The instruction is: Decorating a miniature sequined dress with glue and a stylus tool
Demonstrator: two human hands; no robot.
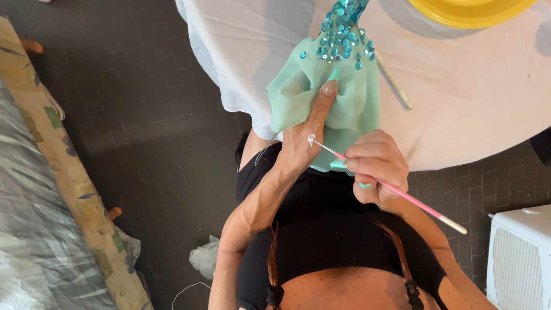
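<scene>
At the left edge of the view lies a bed [34, 218] with a grey rumpled cover and a patterned cream border, standing on a floor of dark brick-shaped tiles [149, 132]; a crumpled white plastic bag [205, 256] and a thin white cord lie on the tiles near the person's left elbow. Further right, a round table [459, 109] covered in a white cloth fills the top of the view, its cloth hanging over the rim. On it, at the upper right and cut off by the frame, sits a yellow bowl [470, 12]; what it holds cannot be seen. A pale stick [394, 87] lies on the cloth just beside the fabric. Draped over the near rim of the table is a mint-green sheer fabric [350, 109], its upper part covered in turquoise sequins [342, 34]. The left hand [307, 138] is tucked into the fabric, thumb stretched up along it and the fingers hidden in its folds, gripping the cloth; a dab of white paste sits on the back of this hand. The right hand [376, 166] pinches a thin pink stick [413, 199] like a pen, its tip touching that white dab. At the lower right corner stands a white appliance with a slatted grille [519, 258] on the tiles.
</scene>
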